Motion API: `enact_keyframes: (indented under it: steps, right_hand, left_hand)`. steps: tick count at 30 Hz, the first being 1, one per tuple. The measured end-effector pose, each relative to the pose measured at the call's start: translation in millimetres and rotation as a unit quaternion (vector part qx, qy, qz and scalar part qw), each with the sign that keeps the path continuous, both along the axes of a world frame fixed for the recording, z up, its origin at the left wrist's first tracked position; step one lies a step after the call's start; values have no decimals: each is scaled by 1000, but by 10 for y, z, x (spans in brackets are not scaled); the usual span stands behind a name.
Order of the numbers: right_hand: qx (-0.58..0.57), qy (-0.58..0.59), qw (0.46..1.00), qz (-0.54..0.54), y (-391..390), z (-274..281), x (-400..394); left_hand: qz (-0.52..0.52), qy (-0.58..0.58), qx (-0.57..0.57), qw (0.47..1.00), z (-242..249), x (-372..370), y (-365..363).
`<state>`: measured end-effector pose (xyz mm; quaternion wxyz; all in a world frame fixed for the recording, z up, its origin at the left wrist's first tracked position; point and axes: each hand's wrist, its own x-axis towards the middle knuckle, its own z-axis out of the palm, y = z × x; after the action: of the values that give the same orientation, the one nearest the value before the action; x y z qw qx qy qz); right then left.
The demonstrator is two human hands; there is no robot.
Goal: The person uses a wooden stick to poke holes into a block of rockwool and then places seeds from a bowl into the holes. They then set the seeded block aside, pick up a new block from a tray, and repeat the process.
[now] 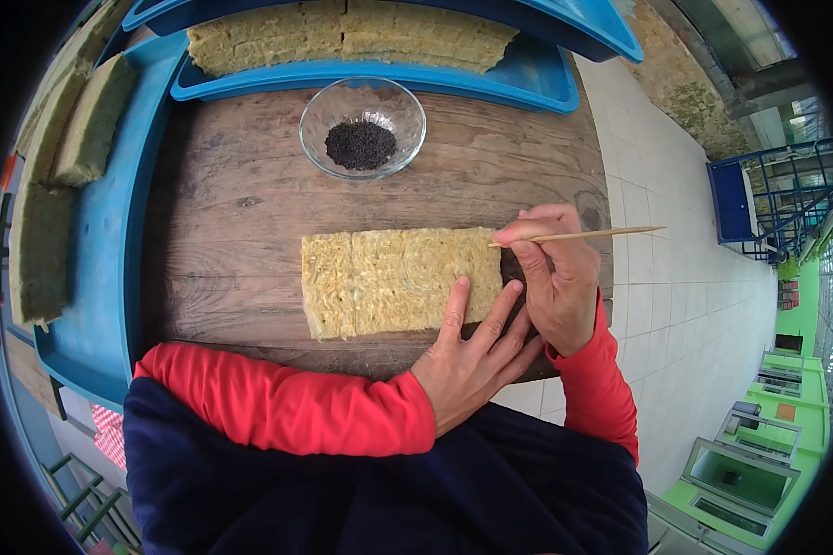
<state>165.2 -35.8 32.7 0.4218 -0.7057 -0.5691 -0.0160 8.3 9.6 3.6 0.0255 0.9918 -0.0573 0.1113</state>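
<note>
A flat yellowish fibrous slab (389,282), like rock wool, lies on the wooden table with small holes and seams across its top. My left hand (481,342) rests at its lower right, fingers spread, the index fingertip touching the slab. Pinched between the thumb and fingers of my right hand (560,277) is a thin wooden skewer (620,231). One tip of the skewer meets the slab near its upper right corner; the other end points right. Beyond the slab stands a clear glass bowl (409,148) with small black seeds (361,145) in it.
A blue tray (528,83) with more fibrous slabs (416,42) spans the far edge of the wooden table (231,231). Another blue tray (111,250) stands at the left, holding slab strips (42,250). White floor tiles (657,324) and a blue metal cart (736,199) lie to the right.
</note>
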Motion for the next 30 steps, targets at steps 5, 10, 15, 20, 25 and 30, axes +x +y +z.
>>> enact_keyframes:
  steps: [5,10,15,20,25,30]
  right_hand:
    - [37,70,997,9,-29,-13,22]
    - [52,235,970,22,65,67,-87]
    - [-12,143,989,45,223,157,-233]
    - [-44,102,993,47,200,58,-202]
    - [-46,93,993,50,213,68,-205]
    - [-27,126,992,12,254,103,-276]
  left_hand:
    - [1,-7,-5,1000,9,-9,-2]
    - [6,-26,-4,1000,2,-58,-52]
    - [8,-10,7,1000,-12,-75,-51]
    - [3,5,8,1000,8,-72,-37]
    - [6,3,16,1000,-2,-70,-46]
    - [5,-2,14,1000,-7,-70,-44]
